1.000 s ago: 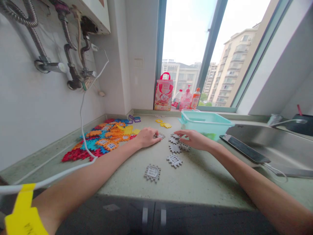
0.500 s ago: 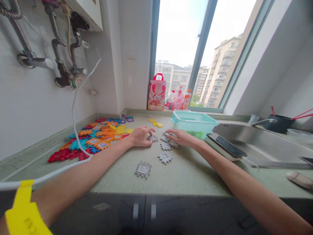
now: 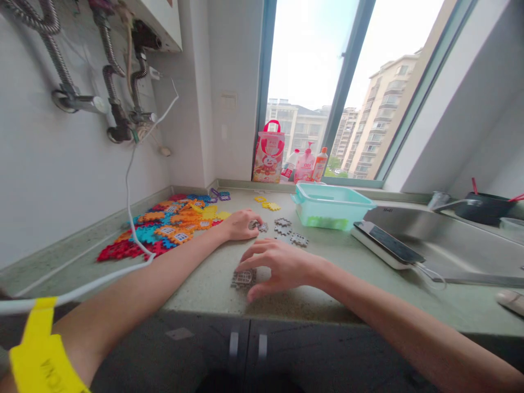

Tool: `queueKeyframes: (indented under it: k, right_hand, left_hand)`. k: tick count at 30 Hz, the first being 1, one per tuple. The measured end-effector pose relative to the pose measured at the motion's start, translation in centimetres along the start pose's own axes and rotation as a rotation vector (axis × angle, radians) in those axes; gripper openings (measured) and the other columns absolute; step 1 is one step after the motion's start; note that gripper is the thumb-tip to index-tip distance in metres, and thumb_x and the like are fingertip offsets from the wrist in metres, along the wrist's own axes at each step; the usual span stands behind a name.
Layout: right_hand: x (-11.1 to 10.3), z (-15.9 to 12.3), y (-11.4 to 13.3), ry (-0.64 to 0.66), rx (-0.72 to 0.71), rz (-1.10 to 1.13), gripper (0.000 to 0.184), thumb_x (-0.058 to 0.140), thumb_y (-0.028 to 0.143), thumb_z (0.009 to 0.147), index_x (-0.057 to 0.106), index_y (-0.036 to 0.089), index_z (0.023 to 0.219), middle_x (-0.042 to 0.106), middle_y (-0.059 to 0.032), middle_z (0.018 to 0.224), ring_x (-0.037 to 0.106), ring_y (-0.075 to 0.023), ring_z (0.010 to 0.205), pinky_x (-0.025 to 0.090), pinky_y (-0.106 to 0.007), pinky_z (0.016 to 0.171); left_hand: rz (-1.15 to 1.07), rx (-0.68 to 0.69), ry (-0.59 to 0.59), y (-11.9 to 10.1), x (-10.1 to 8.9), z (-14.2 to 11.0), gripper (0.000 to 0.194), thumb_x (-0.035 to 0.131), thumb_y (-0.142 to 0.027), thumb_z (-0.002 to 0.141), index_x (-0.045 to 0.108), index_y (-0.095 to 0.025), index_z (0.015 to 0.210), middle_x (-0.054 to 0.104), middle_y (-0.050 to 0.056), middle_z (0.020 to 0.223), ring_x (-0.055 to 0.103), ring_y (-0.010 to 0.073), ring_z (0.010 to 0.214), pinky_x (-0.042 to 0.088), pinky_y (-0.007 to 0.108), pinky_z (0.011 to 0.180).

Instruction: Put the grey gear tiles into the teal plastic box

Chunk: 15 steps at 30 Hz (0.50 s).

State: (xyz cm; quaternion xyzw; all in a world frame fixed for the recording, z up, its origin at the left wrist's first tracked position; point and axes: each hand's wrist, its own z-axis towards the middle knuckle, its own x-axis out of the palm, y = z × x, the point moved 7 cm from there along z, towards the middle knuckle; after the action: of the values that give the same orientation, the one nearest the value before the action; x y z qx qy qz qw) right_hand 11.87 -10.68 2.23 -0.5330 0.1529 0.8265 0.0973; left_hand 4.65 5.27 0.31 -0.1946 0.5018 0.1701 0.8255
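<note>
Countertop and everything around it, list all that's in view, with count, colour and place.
grey tiles: about five, grey, mid counter; one under each hand
coloured tiles: a pile, red, orange, blue, yellow, left by the wall
yellow tiles: a few, near the window
tub: one, pale green, right of the tiles
phone: one, dark, at the sink edge
sink: one, steel, right
bag: one, red and white, windowsill
bottles: three, pink and orange, windowsill
cable: one, white, from wall across counter
pipes: several, metal, wall
left hand: on a grey tile
right hand: fingers spread on the nearest grey tile
</note>
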Motion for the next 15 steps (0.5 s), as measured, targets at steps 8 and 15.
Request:
queueKeyframes:
  k: [8, 15]
  right_hand:
    - [-1.2, -1.4, -3.1, -0.081, 0.093, -0.07, 0.03, 0.079, 0.032, 0.092, 0.079, 0.027, 0.121, 0.081, -0.0061, 0.116, 0.075, -0.0246, 0.107, 0.055, -0.038, 0.102]
    - [-4.7, -5.0, -10.8, -0.313, 0.334, -0.155, 0.027, 0.072, 0.025, 0.095, 0.075, 0.025, 0.122, 0.079, -0.0089, 0.123, 0.072, -0.0256, 0.116, 0.054, -0.043, 0.106]
  left_hand:
    - [-0.08, 0.04, 0.023, -0.1, 0.0, 0.1, 0.035, 0.071, -0.024, 0.084, 0.074, -0.024, 0.119, 0.078, 0.005, 0.116, 0.072, 0.0253, 0.111, 0.054, 0.035, 0.104]
    - [-0.132, 0.116, -0.029, -0.3, -0.2, 0.0, 0.068, 0.08, -0.034, 0.079, 0.06, -0.022, 0.143, 0.073, 0.009, 0.131, 0.068, 0.029, 0.125, 0.047, 0.043, 0.116]
